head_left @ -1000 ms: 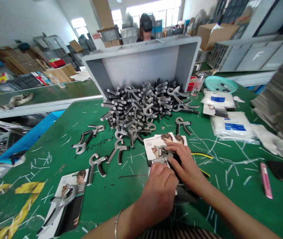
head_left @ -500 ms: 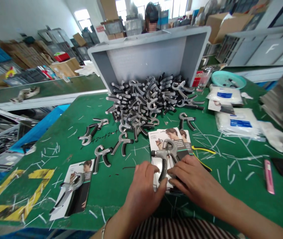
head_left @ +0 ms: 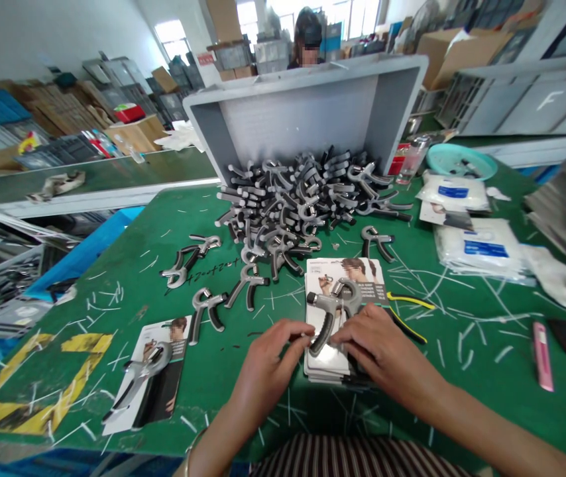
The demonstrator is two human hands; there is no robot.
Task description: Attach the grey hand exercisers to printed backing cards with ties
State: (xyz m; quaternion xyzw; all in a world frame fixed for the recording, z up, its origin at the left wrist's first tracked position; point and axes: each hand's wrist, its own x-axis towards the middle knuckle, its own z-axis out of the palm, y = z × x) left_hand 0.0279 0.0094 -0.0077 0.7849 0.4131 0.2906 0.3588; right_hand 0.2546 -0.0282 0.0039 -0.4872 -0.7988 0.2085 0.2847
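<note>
A grey-and-black hand grip strengthener [head_left: 323, 328] lies on a stack of printed backing cards [head_left: 319, 366] in front of me. My right hand [head_left: 380, 341] curls over its right handle, fingers bent against the handle and card. My left hand [head_left: 276, 354] is beside the left handle, thumb and forefinger pinched together; a tiny pale bit may show at the tips, too small to name. To the left, another hand grip [head_left: 156, 361] rests on its own card [head_left: 176, 377]. Several loose hand grips [head_left: 207, 305] lie between that card and the pile.
A heap of hand grips [head_left: 287, 199] spills from a tipped grey crate [head_left: 303, 106]. Yellow-handled pliers [head_left: 409, 301], white bags [head_left: 479, 248], a pink cutter [head_left: 542, 356] and a turquoise dish [head_left: 462, 161] are to the right. White plastic strips litter the green table. A person is behind the crate.
My left hand has drawn back leftward from the handle, its fingers now pinched. The hand grip on the stack has turned slightly. My right hand stays on it; the view has shifted a little.
</note>
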